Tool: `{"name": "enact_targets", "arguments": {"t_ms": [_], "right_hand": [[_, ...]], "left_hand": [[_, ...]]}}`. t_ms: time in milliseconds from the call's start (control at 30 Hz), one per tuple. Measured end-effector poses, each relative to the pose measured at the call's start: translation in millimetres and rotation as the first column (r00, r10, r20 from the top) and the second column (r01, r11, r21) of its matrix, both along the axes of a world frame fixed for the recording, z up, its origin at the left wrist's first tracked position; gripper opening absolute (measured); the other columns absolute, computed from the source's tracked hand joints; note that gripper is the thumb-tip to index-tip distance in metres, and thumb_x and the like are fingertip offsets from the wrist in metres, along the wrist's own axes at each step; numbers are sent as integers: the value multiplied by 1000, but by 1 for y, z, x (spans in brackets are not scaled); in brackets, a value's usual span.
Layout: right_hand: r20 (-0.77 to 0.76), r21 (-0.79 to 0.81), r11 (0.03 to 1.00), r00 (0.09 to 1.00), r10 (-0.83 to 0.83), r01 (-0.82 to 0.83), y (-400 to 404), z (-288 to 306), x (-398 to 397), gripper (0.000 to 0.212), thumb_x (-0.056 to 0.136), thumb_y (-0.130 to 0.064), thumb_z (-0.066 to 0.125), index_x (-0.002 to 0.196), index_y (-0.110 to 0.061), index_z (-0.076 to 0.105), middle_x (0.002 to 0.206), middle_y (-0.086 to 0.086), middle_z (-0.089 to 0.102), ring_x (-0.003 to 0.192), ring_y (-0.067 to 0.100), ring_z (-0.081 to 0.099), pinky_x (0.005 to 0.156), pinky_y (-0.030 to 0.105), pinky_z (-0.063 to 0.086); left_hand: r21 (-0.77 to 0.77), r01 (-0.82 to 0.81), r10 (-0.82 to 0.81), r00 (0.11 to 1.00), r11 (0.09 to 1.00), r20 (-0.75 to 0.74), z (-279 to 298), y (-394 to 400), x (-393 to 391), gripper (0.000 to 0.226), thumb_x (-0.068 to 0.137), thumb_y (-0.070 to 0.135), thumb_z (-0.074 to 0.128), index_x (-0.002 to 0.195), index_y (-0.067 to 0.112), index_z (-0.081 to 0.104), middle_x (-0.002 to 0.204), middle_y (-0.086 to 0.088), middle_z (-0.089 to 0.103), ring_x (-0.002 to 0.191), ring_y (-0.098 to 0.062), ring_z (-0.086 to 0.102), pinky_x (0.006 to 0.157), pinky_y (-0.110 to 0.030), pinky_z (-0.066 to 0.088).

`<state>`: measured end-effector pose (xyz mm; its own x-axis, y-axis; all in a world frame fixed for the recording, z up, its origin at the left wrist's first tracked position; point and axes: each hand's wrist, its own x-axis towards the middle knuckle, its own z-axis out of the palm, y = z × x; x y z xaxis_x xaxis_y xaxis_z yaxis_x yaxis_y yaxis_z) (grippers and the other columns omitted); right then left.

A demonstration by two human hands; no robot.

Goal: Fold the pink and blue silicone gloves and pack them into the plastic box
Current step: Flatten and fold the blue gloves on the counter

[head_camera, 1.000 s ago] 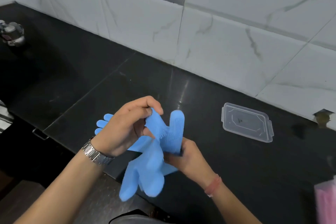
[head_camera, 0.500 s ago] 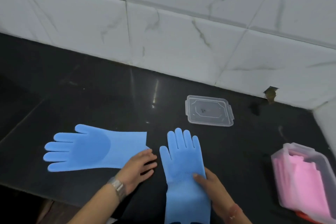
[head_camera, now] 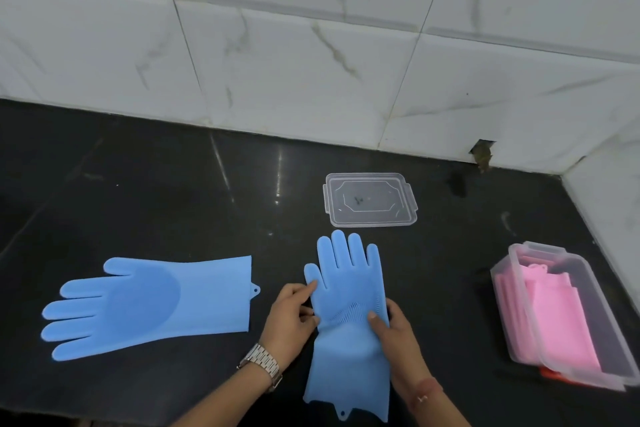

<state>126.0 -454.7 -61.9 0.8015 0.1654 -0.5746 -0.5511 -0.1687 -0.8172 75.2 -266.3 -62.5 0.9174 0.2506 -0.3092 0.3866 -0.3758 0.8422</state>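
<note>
Two blue silicone gloves lie flat on the black counter. One blue glove (head_camera: 145,302) lies at the left, fingers pointing left, untouched. The second blue glove (head_camera: 348,291) lies in the middle with fingers pointing away from me. My left hand (head_camera: 292,319) pinches its left edge near the thumb. My right hand (head_camera: 394,340) presses on its right side at the bristled palm. The clear plastic box (head_camera: 568,357) stands at the right with folded pink gloves (head_camera: 550,319) inside. Its clear lid (head_camera: 370,199) lies behind the middle glove.
A white marble-tiled wall (head_camera: 311,73) runs along the back and turns at the right corner. The counter's front edge is just below my wrists. Something red (head_camera: 550,374) shows under the box. A metal watch (head_camera: 261,362) is on my left wrist.
A second ago both hands held the blue gloves bunched in the air. The gloves now lie flat and apart, and my hands have moved onto the middle glove's two sides.
</note>
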Motion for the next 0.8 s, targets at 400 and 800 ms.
{"name": "enact_targets", "arguments": {"t_ms": [400, 800], "right_hand": [[39, 5, 1000, 999, -1, 1, 11, 10, 46, 35, 95, -11, 58, 126, -23, 49, 120, 3, 62, 104, 23, 66, 88, 45, 57], [299, -574, 799, 863, 407, -178, 7, 9, 35, 69, 95, -6, 51, 154, -27, 20, 139, -5, 43, 119, 11, 51, 97, 27, 47]], "left_hand": [[121, -75, 66, 995, 990, 76, -8, -5, 55, 52, 89, -3, 57, 137, 16, 48, 115, 13, 42, 87, -9, 57, 74, -4, 45], [326, -36, 5, 995, 945, 95, -22, -2, 76, 50, 87, 5, 61, 132, 23, 49, 128, 7, 43, 84, -8, 60, 76, -19, 52]]}}
